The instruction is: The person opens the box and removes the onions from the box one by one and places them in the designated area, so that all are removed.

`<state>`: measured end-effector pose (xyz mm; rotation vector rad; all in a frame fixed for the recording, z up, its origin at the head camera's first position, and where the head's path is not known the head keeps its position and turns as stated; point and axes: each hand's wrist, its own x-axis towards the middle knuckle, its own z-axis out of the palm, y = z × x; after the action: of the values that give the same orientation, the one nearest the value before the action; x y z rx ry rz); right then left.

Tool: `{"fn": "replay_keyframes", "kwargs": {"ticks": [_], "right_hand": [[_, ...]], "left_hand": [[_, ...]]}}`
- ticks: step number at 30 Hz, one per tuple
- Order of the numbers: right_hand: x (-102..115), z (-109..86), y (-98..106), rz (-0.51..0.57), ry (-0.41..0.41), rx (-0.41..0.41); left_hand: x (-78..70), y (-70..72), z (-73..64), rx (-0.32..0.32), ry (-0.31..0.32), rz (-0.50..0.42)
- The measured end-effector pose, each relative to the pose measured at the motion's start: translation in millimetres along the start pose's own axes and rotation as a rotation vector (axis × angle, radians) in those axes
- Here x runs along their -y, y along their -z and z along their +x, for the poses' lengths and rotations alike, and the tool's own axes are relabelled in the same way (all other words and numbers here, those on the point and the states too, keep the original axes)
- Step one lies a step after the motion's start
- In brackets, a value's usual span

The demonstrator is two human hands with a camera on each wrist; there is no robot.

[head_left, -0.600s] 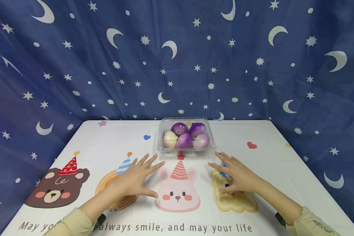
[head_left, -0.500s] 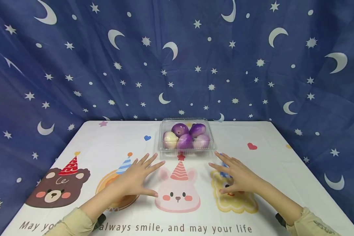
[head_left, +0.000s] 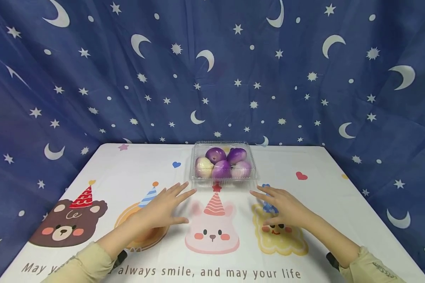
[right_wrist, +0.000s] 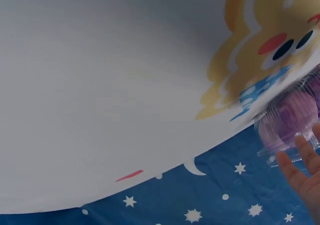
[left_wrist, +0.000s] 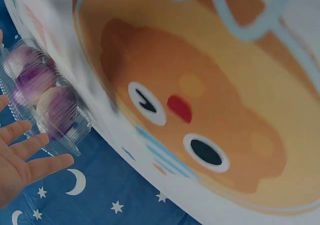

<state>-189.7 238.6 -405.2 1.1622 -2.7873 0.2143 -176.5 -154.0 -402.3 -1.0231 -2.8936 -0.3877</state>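
Note:
A clear plastic clamshell box (head_left: 224, 179) stands at the back middle of the table with its lid down. Several onions (head_left: 221, 169), deep purple to creamy white, lie inside it. My left hand (head_left: 164, 206) hovers in front of the box on the left, fingers spread and nothing in its grasp. On the other side, my right hand (head_left: 287, 206) is held over the table with its fingers spread too, also holding nothing. In the left wrist view the box (left_wrist: 75, 127) shows beyond the fingers (left_wrist: 50, 166). The right wrist view has its end (right_wrist: 270, 150) behind the fingertips (right_wrist: 284, 157).
A white tablecloth (head_left: 269, 271) with printed cartoon animals, hearts and lettering covers the table. A dark blue curtain (head_left: 226, 110) with moons and stars hangs right behind the table's back edge and along both sides.
Both hands shift slightly, and the left thumb rises a little. The head view drifts by a small amount. The box of onions stays in its place.

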Motion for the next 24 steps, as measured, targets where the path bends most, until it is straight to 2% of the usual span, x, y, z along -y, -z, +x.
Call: {"fn": "replay_keyframes", "kwargs": {"ticks": [6,13,20,24], "right_hand": [[-2.7,7.3,3.4,-0.005,-0.002,-0.038],[-3.2,9.3,3.2,0.011,0.003,-0.071],[-1.0,18.6,8.4,0.040,0.013,-0.145],[-1.8,22.3,13.7,0.053,-0.012,-0.162]], "left_hand": [[1.8,6.2,10.2,-0.077,-0.029,0.042],[-2.2,4.2,10.8,-0.100,-0.002,0.060],[-4.2,5.1,15.1,-0.138,0.046,0.087],[-6.2,6.9,19.0,-0.163,0.046,0.088]]}}
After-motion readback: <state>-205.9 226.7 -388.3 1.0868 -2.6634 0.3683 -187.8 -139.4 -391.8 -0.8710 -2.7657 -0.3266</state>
